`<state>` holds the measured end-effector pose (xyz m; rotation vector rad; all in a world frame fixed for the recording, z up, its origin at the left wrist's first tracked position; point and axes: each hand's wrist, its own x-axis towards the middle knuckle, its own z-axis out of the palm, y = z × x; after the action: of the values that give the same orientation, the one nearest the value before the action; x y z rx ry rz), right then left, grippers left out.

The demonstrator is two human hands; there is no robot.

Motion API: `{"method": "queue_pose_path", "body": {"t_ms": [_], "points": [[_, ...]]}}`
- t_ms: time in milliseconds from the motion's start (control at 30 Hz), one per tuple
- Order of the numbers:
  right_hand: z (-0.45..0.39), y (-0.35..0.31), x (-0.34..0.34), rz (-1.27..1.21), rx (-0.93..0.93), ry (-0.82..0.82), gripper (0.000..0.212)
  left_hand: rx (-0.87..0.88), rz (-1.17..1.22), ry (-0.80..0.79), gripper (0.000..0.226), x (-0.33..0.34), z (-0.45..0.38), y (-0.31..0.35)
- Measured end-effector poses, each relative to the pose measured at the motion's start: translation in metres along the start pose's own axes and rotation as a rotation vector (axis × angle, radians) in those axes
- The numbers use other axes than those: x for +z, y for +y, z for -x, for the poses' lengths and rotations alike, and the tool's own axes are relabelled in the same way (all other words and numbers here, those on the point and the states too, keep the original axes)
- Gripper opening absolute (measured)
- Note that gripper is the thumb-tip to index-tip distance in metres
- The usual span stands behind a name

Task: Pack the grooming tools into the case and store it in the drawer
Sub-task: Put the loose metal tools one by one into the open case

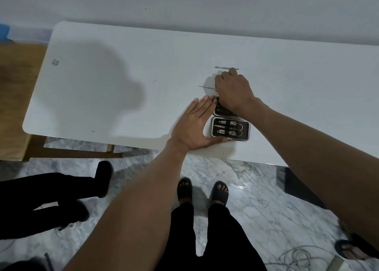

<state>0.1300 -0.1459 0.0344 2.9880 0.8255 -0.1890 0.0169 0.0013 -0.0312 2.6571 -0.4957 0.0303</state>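
Note:
An open grooming case [230, 129] lies near the front edge of the white table [114, 82], its near half holding clippers and scissors in dark slots. My left hand [196, 125] lies flat against the case's left side, thumb along its front edge. My right hand [232, 90] rests over the case's far half, fingers curled on a thin metal tool [206, 87] whose tip pokes out to the left. Another slim metal tool [224, 67] lies loose on the table just beyond my right hand.
A wall runs behind the table. A wooden surface [18, 98] stands at the left. Another person's black-clad legs [51, 199] are at lower left, and a sandalled foot [352, 250] and cables [297, 256] lie on the marble floor at lower right.

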Motion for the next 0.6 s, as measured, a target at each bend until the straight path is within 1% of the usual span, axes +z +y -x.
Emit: {"method": "queue_pose_path", "body": {"t_ms": [133, 233, 333, 433, 500, 600], "points": [[-0.001, 0.003, -0.001, 0.179, -0.128, -0.083, 0.033, -0.004, -0.018, -0.018, 0.116, -0.001, -0.001, 0.001], [-0.002, 0.007, -0.005, 0.178, -0.191, -0.085, 0.031, 0.001, -0.014, -0.020, 0.116, -0.003, -0.001, 0.001], [-0.001, 0.012, -0.004, 0.027, -0.195, -0.055, 0.026, 0.008, -0.010, -0.016, 0.116, -0.003, 0.000, 0.001], [0.006, 0.019, -0.002, -0.137, -0.122, -0.039, 0.019, 0.014, 0.000, 0.003, 0.116, -0.002, 0.000, -0.001], [0.011, 0.023, 0.000, -0.239, -0.050, -0.035, 0.019, 0.014, 0.004, 0.002, 0.115, -0.002, 0.001, 0.000], [0.018, 0.028, 0.000, -0.438, 0.114, -0.011, 0.023, 0.018, 0.011, 0.008, 0.114, -0.003, 0.001, 0.000]]}}
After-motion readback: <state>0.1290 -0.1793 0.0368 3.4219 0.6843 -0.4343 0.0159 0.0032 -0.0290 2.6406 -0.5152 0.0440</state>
